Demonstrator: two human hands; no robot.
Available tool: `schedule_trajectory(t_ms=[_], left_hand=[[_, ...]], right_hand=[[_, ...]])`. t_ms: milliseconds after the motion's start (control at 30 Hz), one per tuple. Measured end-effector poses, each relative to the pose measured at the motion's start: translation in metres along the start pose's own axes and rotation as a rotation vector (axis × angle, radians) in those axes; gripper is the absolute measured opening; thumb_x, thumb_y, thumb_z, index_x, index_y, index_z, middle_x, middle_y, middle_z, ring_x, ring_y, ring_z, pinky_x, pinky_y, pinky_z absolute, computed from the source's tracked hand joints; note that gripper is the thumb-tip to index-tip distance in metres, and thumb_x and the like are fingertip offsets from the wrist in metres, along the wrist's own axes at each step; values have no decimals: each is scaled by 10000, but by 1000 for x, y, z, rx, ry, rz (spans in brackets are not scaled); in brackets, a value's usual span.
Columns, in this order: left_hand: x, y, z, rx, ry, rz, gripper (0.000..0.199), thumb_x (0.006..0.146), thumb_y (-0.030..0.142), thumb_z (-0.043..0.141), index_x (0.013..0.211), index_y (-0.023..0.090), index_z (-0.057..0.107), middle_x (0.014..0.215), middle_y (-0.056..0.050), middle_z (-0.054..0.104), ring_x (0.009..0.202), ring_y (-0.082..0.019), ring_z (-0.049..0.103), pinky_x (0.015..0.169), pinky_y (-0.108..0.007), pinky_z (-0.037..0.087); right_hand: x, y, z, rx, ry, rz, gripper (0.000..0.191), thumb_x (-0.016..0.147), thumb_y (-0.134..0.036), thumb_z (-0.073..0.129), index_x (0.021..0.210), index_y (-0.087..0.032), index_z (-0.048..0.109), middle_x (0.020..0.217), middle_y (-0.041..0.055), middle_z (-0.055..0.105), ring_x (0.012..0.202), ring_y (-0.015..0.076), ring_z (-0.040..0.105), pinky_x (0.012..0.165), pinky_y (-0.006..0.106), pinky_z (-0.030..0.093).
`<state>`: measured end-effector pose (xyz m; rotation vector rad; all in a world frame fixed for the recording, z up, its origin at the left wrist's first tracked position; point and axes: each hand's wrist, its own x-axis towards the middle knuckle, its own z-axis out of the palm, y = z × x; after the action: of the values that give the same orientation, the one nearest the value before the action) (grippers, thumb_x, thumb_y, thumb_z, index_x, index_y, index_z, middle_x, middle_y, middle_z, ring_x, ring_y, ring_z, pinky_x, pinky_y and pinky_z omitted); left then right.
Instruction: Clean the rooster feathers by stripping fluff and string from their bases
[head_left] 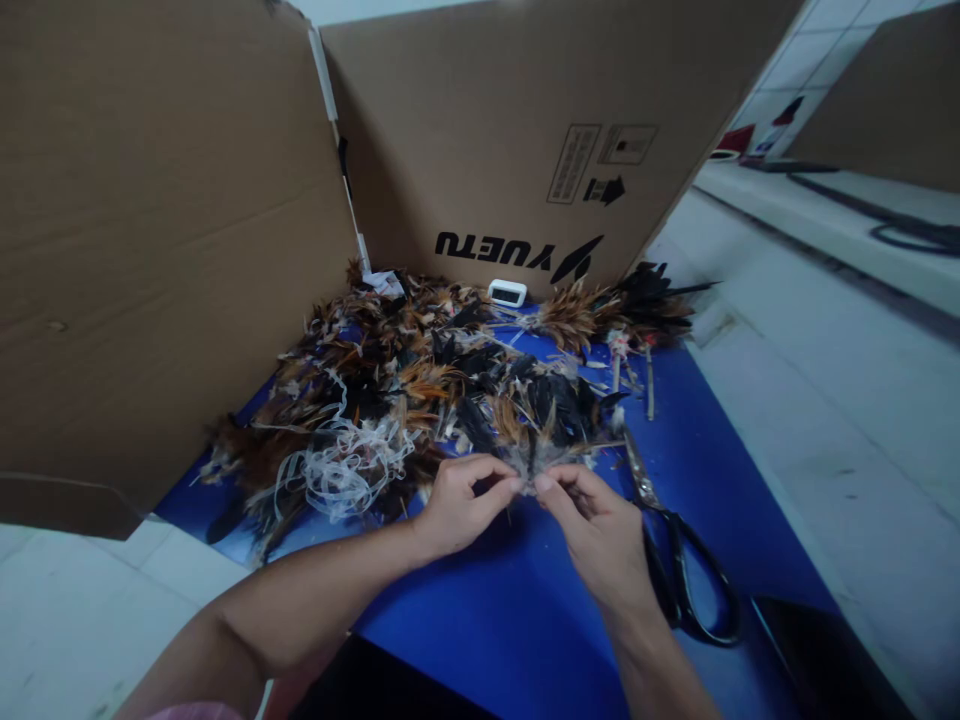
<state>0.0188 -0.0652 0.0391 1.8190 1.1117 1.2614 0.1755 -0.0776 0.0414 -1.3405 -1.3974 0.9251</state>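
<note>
Over the front of the blue table [480,620], my left hand [465,500] pinches the base of a small tuft of grey-brown feathers [534,452]. My right hand [600,520] pinches the same tuft from the other side, its fingertips close to those of the left. Behind both hands spreads a large pile of brown and black feathers [427,380]. A tangle of whitish translucent strip [341,470] lies on the pile to the left of my hands. Black-handled scissors [675,540] rest just right of my right hand, blades partly apart and pointing away.
Cardboard panels [480,130] with printing stand behind and at the left. A small white digital device [507,293] sits at the back. Bundled feathers [652,305] lie at the back right. A dark flat object [817,650] is at the front right corner.
</note>
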Motion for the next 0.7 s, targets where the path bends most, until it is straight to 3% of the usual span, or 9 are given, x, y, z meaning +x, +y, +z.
schedule_trajectory(t_ms=[333, 567, 700], left_hand=[[-1, -3, -1, -44, 23, -3, 138, 804, 258, 602, 752, 147, 664, 696, -25, 667, 655, -117, 594, 652, -224, 442], [1, -2, -4, -103, 30, 126, 98, 781, 239, 624, 750, 153, 660, 825, -61, 628, 793, -152, 590, 738, -285, 472], [-3, -1, -4, -257, -58, 78, 118, 804, 244, 592, 781, 138, 640, 955, -90, 609, 564, -77, 563, 555, -238, 495]], right_hand=[[4, 3, -1, 224, 54, 90, 158, 721, -329, 674, 717, -198, 585, 618, -26, 543, 589, 122, 492, 568, 239, 401], [6, 2, -1, 198, 3, 117, 161, 726, -323, 657, 682, -188, 584, 615, -23, 547, 578, 120, 481, 561, 246, 389], [5, 2, -2, 163, -26, 119, 137, 723, -296, 652, 669, -187, 587, 611, -22, 547, 564, 118, 464, 542, 243, 374]])
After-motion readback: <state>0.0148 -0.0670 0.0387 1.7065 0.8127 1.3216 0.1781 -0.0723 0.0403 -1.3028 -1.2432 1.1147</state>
